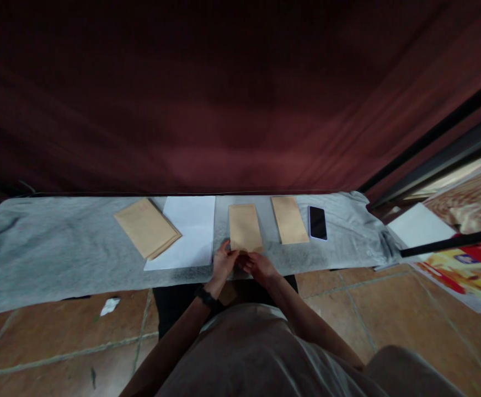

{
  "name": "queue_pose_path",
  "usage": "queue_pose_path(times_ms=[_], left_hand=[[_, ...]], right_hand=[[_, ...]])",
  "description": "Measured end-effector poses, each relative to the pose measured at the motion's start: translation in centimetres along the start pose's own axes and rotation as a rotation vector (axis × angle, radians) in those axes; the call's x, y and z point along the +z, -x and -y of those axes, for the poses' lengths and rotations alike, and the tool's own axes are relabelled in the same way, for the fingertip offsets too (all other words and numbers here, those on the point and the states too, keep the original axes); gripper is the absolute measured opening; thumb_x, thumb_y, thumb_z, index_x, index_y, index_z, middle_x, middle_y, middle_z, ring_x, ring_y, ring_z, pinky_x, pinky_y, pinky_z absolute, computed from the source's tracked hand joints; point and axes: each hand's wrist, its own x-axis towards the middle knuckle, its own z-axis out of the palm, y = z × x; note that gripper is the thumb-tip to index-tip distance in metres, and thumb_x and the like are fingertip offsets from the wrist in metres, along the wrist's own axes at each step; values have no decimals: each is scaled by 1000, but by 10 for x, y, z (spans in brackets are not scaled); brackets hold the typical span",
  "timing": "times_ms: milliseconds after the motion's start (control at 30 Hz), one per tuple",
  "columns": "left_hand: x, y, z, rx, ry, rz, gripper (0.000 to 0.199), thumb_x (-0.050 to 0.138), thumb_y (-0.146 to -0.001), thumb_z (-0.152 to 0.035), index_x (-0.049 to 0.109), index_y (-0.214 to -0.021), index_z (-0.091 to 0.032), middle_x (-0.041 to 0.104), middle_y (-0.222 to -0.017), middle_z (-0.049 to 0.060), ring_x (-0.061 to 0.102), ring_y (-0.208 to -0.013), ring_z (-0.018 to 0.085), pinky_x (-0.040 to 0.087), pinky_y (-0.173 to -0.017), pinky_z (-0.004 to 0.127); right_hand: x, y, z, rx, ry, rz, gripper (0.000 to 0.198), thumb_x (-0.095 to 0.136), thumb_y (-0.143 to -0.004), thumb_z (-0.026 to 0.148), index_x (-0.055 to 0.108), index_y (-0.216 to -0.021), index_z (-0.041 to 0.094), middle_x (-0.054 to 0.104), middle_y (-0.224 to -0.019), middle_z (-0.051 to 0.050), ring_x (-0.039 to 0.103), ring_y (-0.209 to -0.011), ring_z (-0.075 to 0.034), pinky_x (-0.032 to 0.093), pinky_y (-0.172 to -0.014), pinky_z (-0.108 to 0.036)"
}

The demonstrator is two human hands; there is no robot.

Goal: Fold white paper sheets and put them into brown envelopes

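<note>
A brown paper envelope (245, 226) lies on the grey cloth in front of me, its near end between my hands. My left hand (224, 260) pinches the near left corner with thumb and fingers. At the near right edge, my right hand (260, 266) has its fingers curled against the same end. The fingertips of both hands almost meet under the envelope's near edge, where shadow hides some detail. To the left, a stack of brown envelopes (146, 227) overlaps white paper sheets (194, 237). Another brown envelope (290, 219) lies to the right.
A smartphone (318, 223) rests at the right on the grey cloth (75, 248). Behind the narrow table hangs a dark red curtain (224, 110). Black bars (451, 244) and a colourful printed box (468, 270) stand at far right. A white scrap (110, 306) lies on the tiled floor.
</note>
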Motion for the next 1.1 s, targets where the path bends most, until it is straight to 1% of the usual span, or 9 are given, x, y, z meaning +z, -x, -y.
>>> queue_pose_path(times_ms=[100,167,300,400,533,633,733,933,1100], left_hand=[[0,2,2,-30,2,5,62,71,-78,-20,51,-136,-16,66,-64,-7,58,-48,10,46,-48,19],[1,5,1,-50,8,11,67,66,-79,-17,45,-142,-16,66,-65,-7,57,-47,10,45,-48,19],[3,9,-4,-18,-165,-13,69,62,-81,-16,42,-147,-13,67,-66,-4,60,-50,12,46,-51,22],[1,14,-4,45,-471,-68,62,61,-87,-24,46,-146,-12,72,-75,3,67,-63,20,51,-62,30],[0,30,3,371,-840,-154,44,49,-97,-27,56,-138,-15,72,-109,16,68,-104,31,52,-93,45],[5,41,13,715,-960,31,40,45,-101,-29,60,-136,-17,62,-138,16,54,-133,30,42,-112,47],[11,45,25,860,-1023,212,48,47,-101,-35,52,-145,-17,49,-154,13,40,-147,28,34,-120,47],[15,42,37,862,-1071,207,58,52,-99,-40,45,-152,-18,43,-159,12,34,-150,29,30,-123,50],[14,43,33,848,-1066,208,55,55,-98,-39,48,-149,-19,42,-160,11,32,-151,28,29,-124,49]], right_hand=[[-17,14,-3,161,-180,26,50,38,-103,48,72,-115,14,78,-97,-15,76,-84,-26,62,-76,-42],[-30,22,-4,174,-113,-28,47,38,-103,46,72,-118,17,77,-107,-13,75,-94,-26,61,-84,-44],[-51,28,-4,-129,435,4,46,37,-104,31,54,-146,20,57,-148,-11,51,-138,-25,39,-118,-48],[-55,30,-8,-227,703,122,50,41,-105,30,43,-154,19,45,-158,-11,38,-148,-25,29,-123,-51],[-55,30,-17,-235,759,141,48,36,-107,31,43,-153,18,44,-159,-10,37,-148,-23,28,-123,-49],[-59,24,-22,-247,718,148,47,32,-108,32,46,-151,19,47,-156,-9,40,-146,-22,30,-122,-48],[-65,10,-27,-298,709,209,47,33,-108,32,46,-151,19,48,-156,-9,41,-146,-21,31,-122,-46],[-73,-43,-41,-365,790,225,50,37,-106,31,41,-154,19,43,-159,-9,38,-148,-21,28,-123,-44],[-73,-96,-48,-309,865,172,53,36,-106,30,37,-156,15,37,-162,-9,34,-151,-21,21,-126,-43]])
